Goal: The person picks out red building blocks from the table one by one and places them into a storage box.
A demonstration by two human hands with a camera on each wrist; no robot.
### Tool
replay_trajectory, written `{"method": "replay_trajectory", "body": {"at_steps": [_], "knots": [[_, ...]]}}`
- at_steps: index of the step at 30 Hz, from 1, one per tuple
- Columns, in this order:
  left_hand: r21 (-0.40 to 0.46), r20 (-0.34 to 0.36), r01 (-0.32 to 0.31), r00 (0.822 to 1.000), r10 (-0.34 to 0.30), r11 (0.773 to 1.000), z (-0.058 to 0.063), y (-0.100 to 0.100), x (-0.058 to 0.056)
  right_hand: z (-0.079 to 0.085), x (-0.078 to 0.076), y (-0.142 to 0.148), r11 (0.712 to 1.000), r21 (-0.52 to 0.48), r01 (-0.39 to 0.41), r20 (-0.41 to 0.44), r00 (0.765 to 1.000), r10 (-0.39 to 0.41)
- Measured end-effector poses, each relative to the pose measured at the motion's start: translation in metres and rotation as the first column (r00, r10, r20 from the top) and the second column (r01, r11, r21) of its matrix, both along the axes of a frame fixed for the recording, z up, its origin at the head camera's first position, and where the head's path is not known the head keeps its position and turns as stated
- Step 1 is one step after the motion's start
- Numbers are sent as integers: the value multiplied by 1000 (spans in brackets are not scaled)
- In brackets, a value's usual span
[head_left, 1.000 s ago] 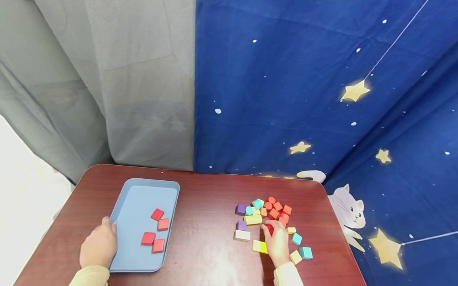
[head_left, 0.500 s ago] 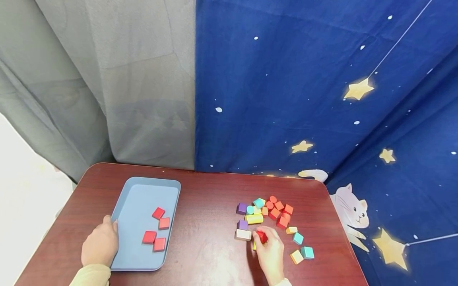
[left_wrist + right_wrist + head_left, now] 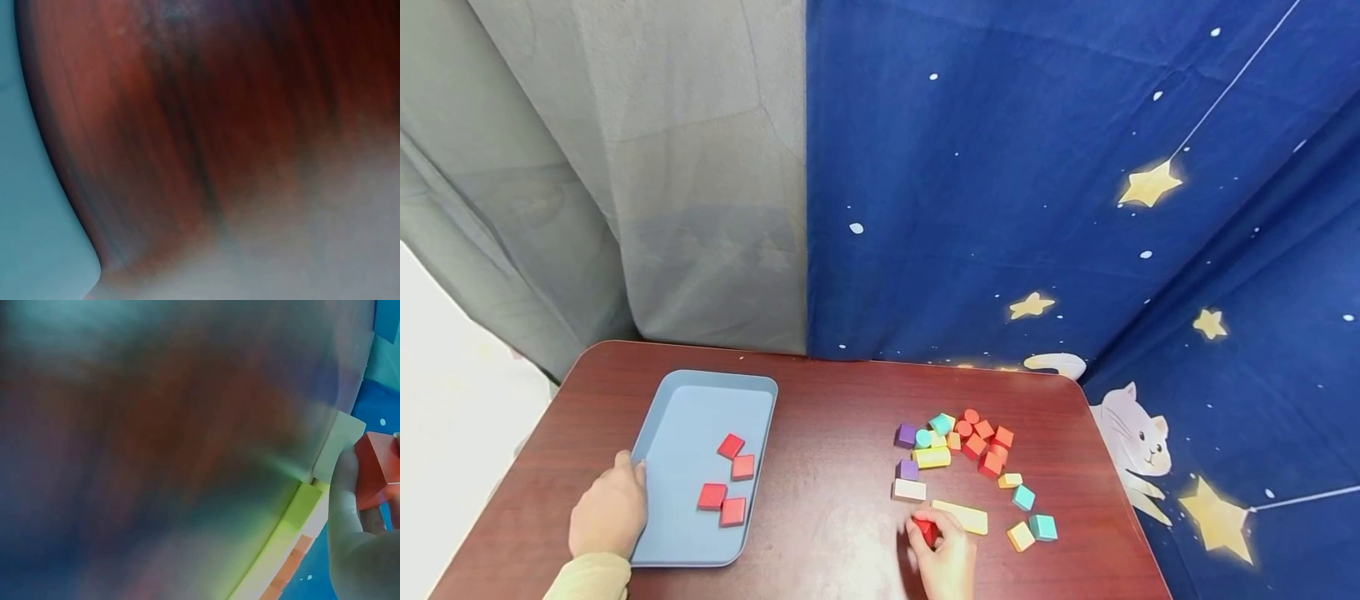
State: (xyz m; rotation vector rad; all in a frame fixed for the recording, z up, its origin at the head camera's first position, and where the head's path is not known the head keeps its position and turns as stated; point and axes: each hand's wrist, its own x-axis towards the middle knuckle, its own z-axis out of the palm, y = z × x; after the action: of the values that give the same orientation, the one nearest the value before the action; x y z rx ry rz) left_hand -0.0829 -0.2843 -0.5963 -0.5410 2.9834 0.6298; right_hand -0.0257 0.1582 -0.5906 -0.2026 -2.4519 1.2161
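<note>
At the left, my left hand (image 3: pixel 608 510) grips the near-left edge of the blue tray (image 3: pixel 703 417), thumb at the rim. Several red square blocks (image 3: pixel 732 512) lie in the tray's right half. My right hand (image 3: pixel 947 560) pinches a red block (image 3: pixel 927 532) between thumb and fingers, just in front of a long yellow block (image 3: pixel 966 518). The right wrist view shows this red block (image 3: pixel 377 465) at the fingertips, a pale block (image 3: pixel 339 445) and the yellow block (image 3: pixel 294 515) beyond. In the left wrist view only the tray's edge (image 3: pixel 44 206) and blurred table show.
Behind the right hand, a cluster holds orange-red blocks (image 3: pixel 975 447), purple blocks (image 3: pixel 906 435), a yellow cylinder (image 3: pixel 931 457) and a white block (image 3: pixel 909 490). Teal blocks (image 3: pixel 1042 527) and a tan block (image 3: pixel 1021 537) lie to its right. Curtains (image 3: pixel 925 208) hang behind the table (image 3: pixel 827 433).
My right hand has drawn the red block out of the cluster, leftward and toward me, past the yellow block, which shows more fully. The left hand stays at the tray.
</note>
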Motion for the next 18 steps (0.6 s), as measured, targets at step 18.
{"method": "replay_trajectory", "body": {"at_steps": [18], "knots": [[0, -25, 3, 1000, -3, 1000, 0, 1, 0, -2, 29, -17, 931, -332, -154, 178, 959, 222]]}}
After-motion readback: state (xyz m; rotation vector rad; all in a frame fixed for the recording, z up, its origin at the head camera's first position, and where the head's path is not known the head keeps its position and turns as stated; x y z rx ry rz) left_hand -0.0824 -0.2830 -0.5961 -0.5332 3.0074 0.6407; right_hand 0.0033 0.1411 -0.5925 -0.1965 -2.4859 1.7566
